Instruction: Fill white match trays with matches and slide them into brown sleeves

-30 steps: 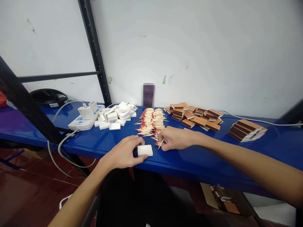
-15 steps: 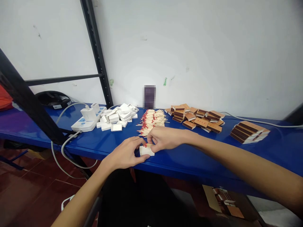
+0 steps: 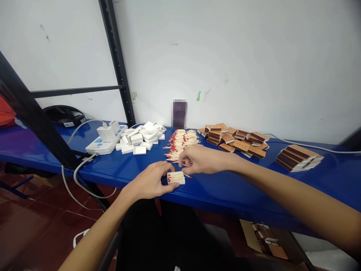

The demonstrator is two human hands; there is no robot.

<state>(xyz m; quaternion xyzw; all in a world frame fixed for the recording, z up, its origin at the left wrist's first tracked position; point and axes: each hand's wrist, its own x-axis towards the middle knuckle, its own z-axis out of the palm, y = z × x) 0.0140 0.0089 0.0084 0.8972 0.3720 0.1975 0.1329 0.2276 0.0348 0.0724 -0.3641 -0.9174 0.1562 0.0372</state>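
Observation:
A small white matchbox tray (image 3: 176,183) lies on the blue table, with several red-tipped matches inside it. My left hand (image 3: 150,180) grips the tray at its left end, thumb along the near side and fingers at the far side. Just beyond the tray's right end hovers my right hand (image 3: 194,159), its fingers bent but apart, nothing clearly visible between them. Under it, one loose match (image 3: 187,175) lies by the tray's right corner, red head to the right. Behind the right hand is a large heap of matches (image 3: 180,143), partly hidden by the fingers.
White trays (image 3: 139,137) are heaped left of the matches; brown matchbox sleeves (image 3: 235,139) are piled to the right. A neat stack of matchboxes (image 3: 299,158) stands farther right. A power strip (image 3: 104,146) with cables sits beside the black rack post (image 3: 115,56).
My right hand has drawn back from the tray, up and to the right. Matches now lie along the tray, and a loose one shows beside it. My left hand stays on the tray.

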